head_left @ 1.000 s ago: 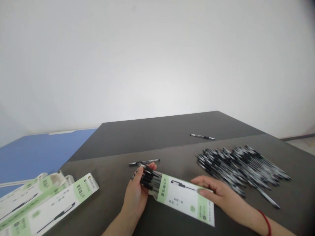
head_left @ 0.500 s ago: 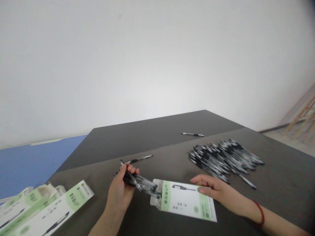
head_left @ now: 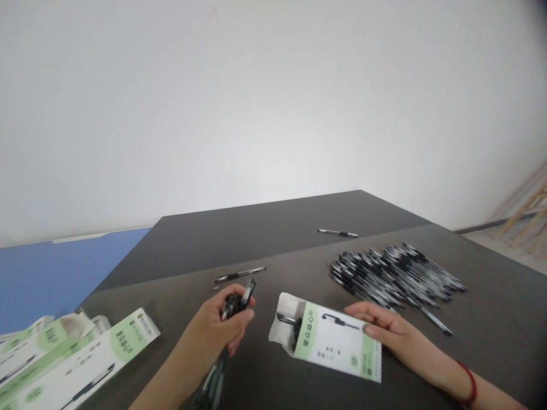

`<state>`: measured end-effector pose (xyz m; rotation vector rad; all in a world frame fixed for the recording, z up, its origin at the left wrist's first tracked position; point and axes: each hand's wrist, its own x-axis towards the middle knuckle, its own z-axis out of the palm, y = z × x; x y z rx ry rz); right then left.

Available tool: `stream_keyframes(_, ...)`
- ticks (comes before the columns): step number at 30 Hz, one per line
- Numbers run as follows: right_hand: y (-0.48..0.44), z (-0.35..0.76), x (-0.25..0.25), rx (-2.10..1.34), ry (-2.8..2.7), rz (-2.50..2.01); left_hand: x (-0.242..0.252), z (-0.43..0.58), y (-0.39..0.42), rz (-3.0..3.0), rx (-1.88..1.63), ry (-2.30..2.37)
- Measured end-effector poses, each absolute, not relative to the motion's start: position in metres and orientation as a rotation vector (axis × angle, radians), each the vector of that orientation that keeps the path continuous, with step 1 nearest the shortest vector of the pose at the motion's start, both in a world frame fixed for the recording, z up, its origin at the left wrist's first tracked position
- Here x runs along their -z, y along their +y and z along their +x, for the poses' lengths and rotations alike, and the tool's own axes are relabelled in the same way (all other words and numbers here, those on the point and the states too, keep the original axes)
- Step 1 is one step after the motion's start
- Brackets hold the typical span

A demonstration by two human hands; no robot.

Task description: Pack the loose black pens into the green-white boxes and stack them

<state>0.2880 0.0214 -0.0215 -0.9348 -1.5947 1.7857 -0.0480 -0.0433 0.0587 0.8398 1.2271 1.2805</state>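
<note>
My left hand (head_left: 216,330) grips a bundle of black pens (head_left: 233,310), held a little above the dark table (head_left: 491,336); the pens' far ends run down past my wrist. My right hand (head_left: 391,333) holds a white and green pen box (head_left: 329,344) by its right end. The box's open left end faces my left hand, with at least one pen visible inside. A gap separates the bundle from the box mouth.
A big heap of loose black pens (head_left: 395,273) lies at the right. One single pen (head_left: 240,274) lies just beyond my left hand, another pen (head_left: 337,232) farther back. Several more white and green boxes (head_left: 81,359) are stacked at the lower left. A blue surface (head_left: 51,267) lies beyond them.
My left hand has drawn the bundle of pens fully out of the box and turned it more upright. The box's open end has tilted up in my right hand.
</note>
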Motion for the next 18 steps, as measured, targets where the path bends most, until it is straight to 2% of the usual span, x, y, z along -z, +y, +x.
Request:
stream_keyframes(4, 0.021, 0.294, 0.027, -1.678, -1.604, -0.877, -0.071, -0.022, -0.063, 1.301, -1.053, 1.512)
stream_keyframes(7, 0.020, 0.299, 0.027, -1.604, -1.628, -0.842, -0.082, -0.013, -0.073, 1.452, -1.046, 1.519)
stream_keyframes(13, 0.027, 0.313, 0.005, -1.267, -1.846, -1.014, -0.068, -0.021, -0.060, 1.244, -0.975, 1.447)
stream_keyframes(18, 0.048, 0.287, -0.056, -1.059, -2.194, -1.120, -0.044, -0.051, -0.037, 1.072, -0.932, 1.331)
